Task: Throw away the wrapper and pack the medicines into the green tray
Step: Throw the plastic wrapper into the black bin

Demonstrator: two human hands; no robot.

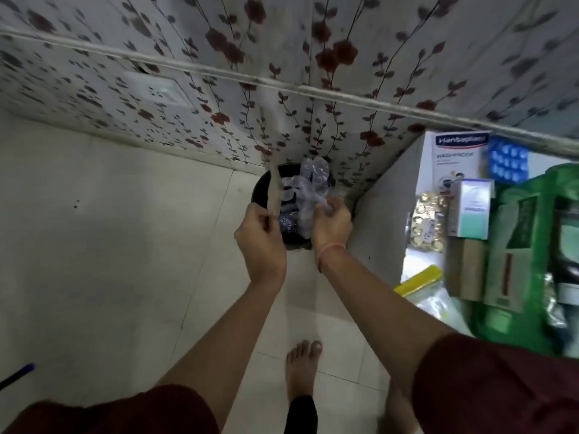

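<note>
Both hands over the black bin [261, 189]. Right hand [332, 223] clutches the clear wrapper [308, 189] by its bunched lower end; left hand [261, 238] pinches a brown strip [275, 189]. Wrapper: light, crinkly, likely slippery. Medicines [470, 211] wait on the worktop [388, 198] beside the green tray [517, 324].

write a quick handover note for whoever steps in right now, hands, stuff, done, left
Left hand: shut on a brown strip.
Right hand: shut on the clear plastic wrapper.
Both held over the black bin on the floor; nothing released yet.
Medicines, including the Hansaplast box and blue blister pack, lie on the white table beside the green tray.
Left: drop the wrapper, pack the medicines.
</note>
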